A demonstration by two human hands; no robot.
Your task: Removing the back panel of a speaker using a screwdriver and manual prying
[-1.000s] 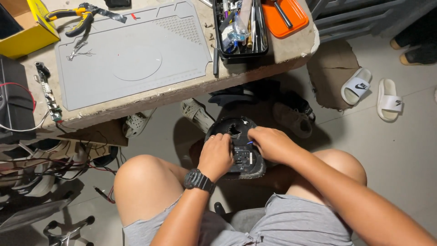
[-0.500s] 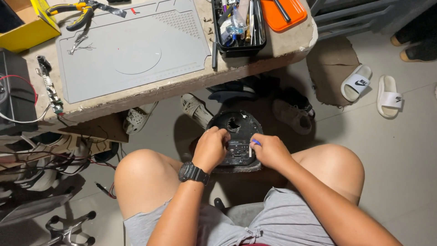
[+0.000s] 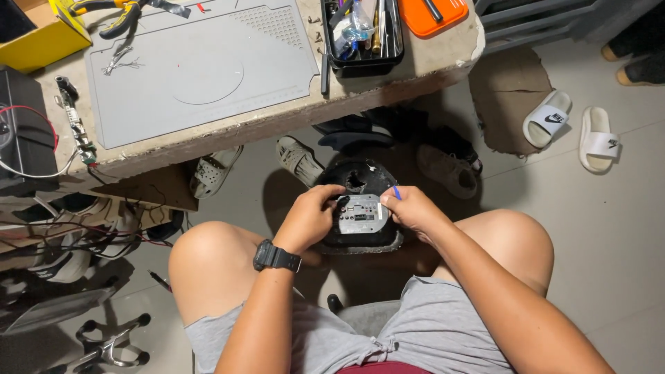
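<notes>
My left hand [image 3: 308, 218] wraps its grip around the left edge of a round black speaker [image 3: 360, 208] that sits low between my knees, above the floor [image 3: 609, 228], with its grey panel [image 3: 360, 213] facing up. My right hand [image 3: 410, 208] has its grip pinched narrow on a thin blue tool [image 3: 396, 192] at the panel's right edge, and I cannot tell whether the tip touches the panel. Ahead of me the desk [image 3: 277, 121] carries a grey mat [image 3: 201, 69], a black tray of tools [image 3: 361, 31] and an orange case [image 3: 433, 15], while two white slippers [image 3: 571, 128] lie on the floor to my right.
</notes>
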